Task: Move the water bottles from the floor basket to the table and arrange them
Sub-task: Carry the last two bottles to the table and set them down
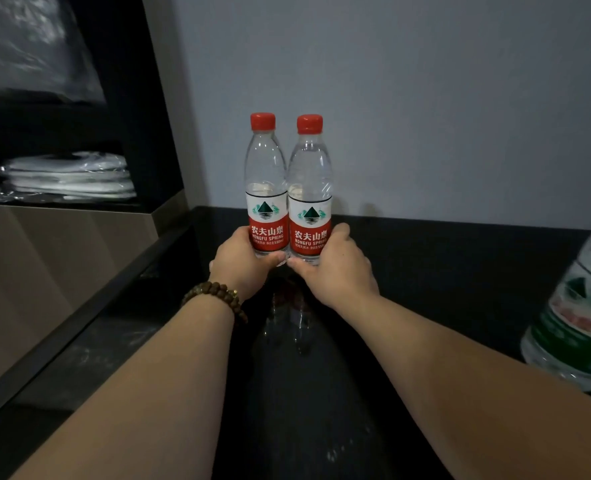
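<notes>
Two bottles stand touching at the frame's centre on the table (425,258). Left hand (242,263) grasps the left bottle (265,188); right hand (335,268) grasps the right bottle (309,192).

- A plain grey wall (425,98) fills the upper right of the view.
- A dark shelving unit (155,98) stands on the left, its side meeting the wall.
- A stack of flat white items sealed in clear plastic (65,176) lies on the floor of the unit's open niche, near the front edge.
- A crinkled clear plastic bundle (27,46) sits in the compartment above; it is too blurred to identify.
- A beige, wood-grained panel (44,271) faces the unit below the niche.
- A dark rail (79,317) runs diagonally along the panel's lower edge.
</notes>
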`<state>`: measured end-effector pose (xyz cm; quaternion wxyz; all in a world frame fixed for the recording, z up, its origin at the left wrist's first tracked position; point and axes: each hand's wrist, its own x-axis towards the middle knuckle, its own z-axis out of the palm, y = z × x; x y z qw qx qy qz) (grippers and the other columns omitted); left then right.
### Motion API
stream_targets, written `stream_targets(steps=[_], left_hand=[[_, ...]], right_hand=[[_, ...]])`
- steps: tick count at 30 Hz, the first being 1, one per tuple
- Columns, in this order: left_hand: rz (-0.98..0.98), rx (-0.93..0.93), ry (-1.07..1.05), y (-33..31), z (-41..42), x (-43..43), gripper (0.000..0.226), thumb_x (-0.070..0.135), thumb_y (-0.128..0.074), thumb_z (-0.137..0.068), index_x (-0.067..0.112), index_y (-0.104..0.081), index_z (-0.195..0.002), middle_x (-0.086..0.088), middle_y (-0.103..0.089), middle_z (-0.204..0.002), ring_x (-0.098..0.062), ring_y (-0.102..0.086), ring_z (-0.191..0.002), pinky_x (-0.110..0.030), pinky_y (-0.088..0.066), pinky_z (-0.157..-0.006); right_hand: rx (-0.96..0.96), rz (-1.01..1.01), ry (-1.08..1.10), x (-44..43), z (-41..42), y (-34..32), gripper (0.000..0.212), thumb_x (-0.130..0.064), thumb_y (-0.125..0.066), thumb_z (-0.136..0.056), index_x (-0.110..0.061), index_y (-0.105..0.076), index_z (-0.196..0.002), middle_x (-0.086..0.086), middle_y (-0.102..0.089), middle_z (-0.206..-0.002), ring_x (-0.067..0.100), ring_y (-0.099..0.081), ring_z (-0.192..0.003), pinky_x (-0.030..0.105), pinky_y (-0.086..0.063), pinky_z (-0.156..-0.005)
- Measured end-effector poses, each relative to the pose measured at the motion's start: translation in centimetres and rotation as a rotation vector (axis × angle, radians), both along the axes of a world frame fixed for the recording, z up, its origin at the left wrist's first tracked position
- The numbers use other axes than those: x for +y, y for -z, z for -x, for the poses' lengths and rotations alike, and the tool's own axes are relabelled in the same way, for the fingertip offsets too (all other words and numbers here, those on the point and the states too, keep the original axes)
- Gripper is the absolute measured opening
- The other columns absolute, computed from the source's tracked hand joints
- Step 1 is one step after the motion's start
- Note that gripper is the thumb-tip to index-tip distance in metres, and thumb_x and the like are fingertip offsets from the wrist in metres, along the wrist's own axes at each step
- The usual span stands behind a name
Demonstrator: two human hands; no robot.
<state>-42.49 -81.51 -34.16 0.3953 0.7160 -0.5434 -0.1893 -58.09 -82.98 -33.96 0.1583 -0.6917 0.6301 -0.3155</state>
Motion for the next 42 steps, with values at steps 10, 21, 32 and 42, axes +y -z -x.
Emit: stream_targets(steps=[10, 21, 32, 42], left_hand=[[-0.026, -0.117, -0.077, -0.1, -3.4, -7.5, 0.059, 0.049, -0.073, -0.089, 0.025, -0.051, -0.139, 0.004, -0.062, -0.136, -0.024, -0.055, -0.130, -0.060, -0.031, -0.116], [0.068, -0.063, -0.153, 0.5, -5.2, -10.8, 0.054, 0.053, -0.082, -0.078, 0.028, -0.063, -0.123, 0.007, -0.069, -0.120, -0.020, -0.063, -0.117, -0.060, -0.041, -0.109], [0.076, 0.024, -0.223, 0.4, -5.8, -12.5, 0.066, 0.044, -0.087, -0.075, 0.023, -0.053, -0.127, 0.002, -0.066, -0.127, -0.023, -0.063, -0.120, -0.054, -0.047, -0.107], [0.090, -0.028, -0.201, 0.6, -6.6, -14.8, 0.066, 0.050, -0.087, -0.073, 0.026, -0.053, -0.125, 0.005, -0.067, -0.124, -0.022, -0.064, -0.117, -0.054, -0.048, -0.105]], right_hand=[[0.105, 0.018, -0.032, -6.9, -3.6, 0.1, 0.086, -0.066, -0.075, -0.079, -0.021, -0.036, -0.141, 0.004, -0.057, -0.140, 0.027, -0.061, -0.126, 0.050, -0.054, -0.100], [0.171, 0.057, -0.039, -10.9, -5.3, -0.3, 0.079, -0.071, -0.068, -0.082, -0.019, -0.042, -0.136, 0.005, -0.061, -0.130, 0.026, -0.065, -0.110, 0.036, -0.049, -0.074], [0.140, 0.066, -0.141, -13.0, -5.5, 0.1, 0.065, -0.063, -0.071, -0.085, -0.019, -0.055, -0.130, 0.001, -0.067, -0.121, 0.022, -0.067, -0.106, 0.036, -0.057, -0.083], [0.212, 0.102, -0.069, -14.6, -6.3, 0.1, 0.071, -0.067, -0.069, -0.084, -0.018, -0.047, -0.131, 0.005, -0.065, -0.127, 0.026, -0.066, -0.111, 0.038, -0.057, -0.081]])
